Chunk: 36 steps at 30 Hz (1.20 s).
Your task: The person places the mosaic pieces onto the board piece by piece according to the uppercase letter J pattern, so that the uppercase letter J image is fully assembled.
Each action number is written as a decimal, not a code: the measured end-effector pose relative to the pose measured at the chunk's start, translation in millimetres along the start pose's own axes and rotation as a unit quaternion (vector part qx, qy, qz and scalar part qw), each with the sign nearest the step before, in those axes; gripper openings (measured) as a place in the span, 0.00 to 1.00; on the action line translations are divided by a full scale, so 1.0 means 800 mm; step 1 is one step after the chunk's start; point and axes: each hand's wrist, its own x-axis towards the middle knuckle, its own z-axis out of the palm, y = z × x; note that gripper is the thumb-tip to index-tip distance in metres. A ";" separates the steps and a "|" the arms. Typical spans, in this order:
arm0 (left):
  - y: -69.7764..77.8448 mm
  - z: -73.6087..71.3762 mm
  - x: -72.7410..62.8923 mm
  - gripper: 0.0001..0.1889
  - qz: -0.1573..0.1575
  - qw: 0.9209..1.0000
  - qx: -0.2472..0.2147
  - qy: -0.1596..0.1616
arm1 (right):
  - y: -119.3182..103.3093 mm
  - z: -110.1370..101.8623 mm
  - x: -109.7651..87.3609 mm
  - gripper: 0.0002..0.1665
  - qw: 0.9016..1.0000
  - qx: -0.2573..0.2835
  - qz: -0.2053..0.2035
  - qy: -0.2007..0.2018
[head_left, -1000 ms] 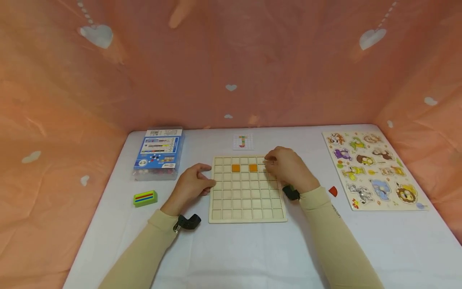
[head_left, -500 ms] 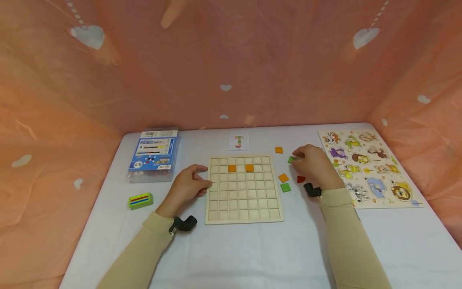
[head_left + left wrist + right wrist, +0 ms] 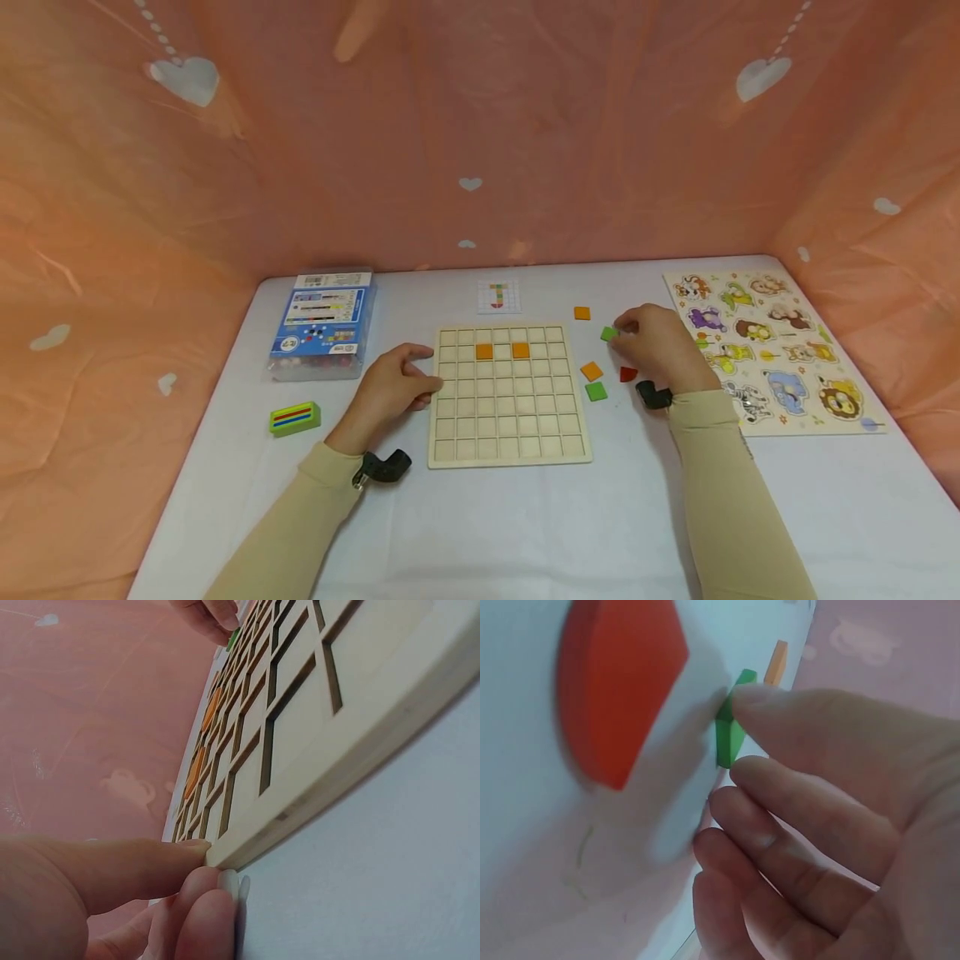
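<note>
Lying flat on the table is a pale wooden grid board (image 3: 510,460), with two orange square tiles, a left one (image 3: 484,352) and a right one (image 3: 521,351), in its upper cells. My left hand (image 3: 386,392) rests at the board's left edge. In the left wrist view its straight thumb (image 3: 161,864) touches the rim. Right of the board, my right hand (image 3: 656,343) pinches a green square tile (image 3: 608,334) by thumb and forefinger at the tabletop. Its other fingers are loosely bent in the right wrist view. A red rounded piece (image 3: 627,374) lies just below this hand.
Nearby lie two orange tiles, an upper one (image 3: 582,313) and a lower one (image 3: 591,372), and another green tile (image 3: 596,392). A pattern card (image 3: 498,297) is behind the board. A blue-labelled box (image 3: 322,325) and green striped block (image 3: 295,418) sit left, an animal puzzle (image 3: 780,350) right.
My right hand has left the board's upper right and moved right to the green tile, uncovering the loose tiles. My left hand stays at the board's edge. The view has shifted slightly.
</note>
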 end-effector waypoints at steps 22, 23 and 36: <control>0.000 0.000 -0.001 0.29 0.009 1.000 0.002 -0.001 | -0.004 0.004 -0.003 0.19 1.000 -0.012 -0.003 0.015; 0.000 0.001 -0.002 0.29 0.007 1.000 0.001 -0.001 | -0.006 0.004 -0.003 0.19 1.000 -0.010 -0.005 0.013; 0.005 0.001 -0.003 0.30 0.003 1.000 0.010 0.000 | -0.059 0.026 -0.001 0.17 0.998 0.018 -0.063 -0.014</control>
